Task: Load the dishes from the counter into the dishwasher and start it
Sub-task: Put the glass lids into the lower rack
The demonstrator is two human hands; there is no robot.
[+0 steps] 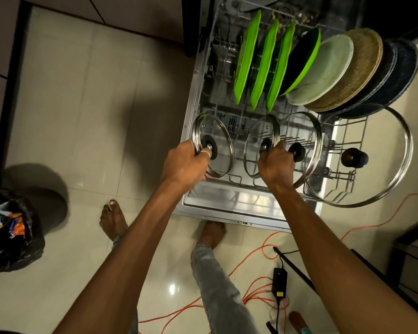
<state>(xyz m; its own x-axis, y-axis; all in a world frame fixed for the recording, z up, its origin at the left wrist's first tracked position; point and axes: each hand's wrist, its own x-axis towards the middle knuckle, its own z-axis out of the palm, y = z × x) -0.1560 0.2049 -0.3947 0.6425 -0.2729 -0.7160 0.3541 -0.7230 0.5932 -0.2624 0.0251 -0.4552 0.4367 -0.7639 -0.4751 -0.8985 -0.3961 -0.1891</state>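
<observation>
The dishwasher's lower rack (348, 138) is pulled out over the open door (227, 203). Several green plates (247, 56) stand upright at its back, followed by a white plate (323, 71), a tan plate (362, 68) and dark plates (401, 73). At the rack's front left, my left hand (186, 165) grips the rim of a glass lid (221, 141). My right hand (276, 165) grips the rim of a second glass lid (253, 150), with a third lid (309, 145) just right of it. A large glass lid (381, 150) leans at the right end.
A black bin bag (10, 232) with wrappers sits on the tiled floor at left. Orange cable (258, 266) and a black power adapter (279, 282) lie on the floor below the door. My bare feet (210, 232) stand at the door's front edge. Dark cabinets border the right.
</observation>
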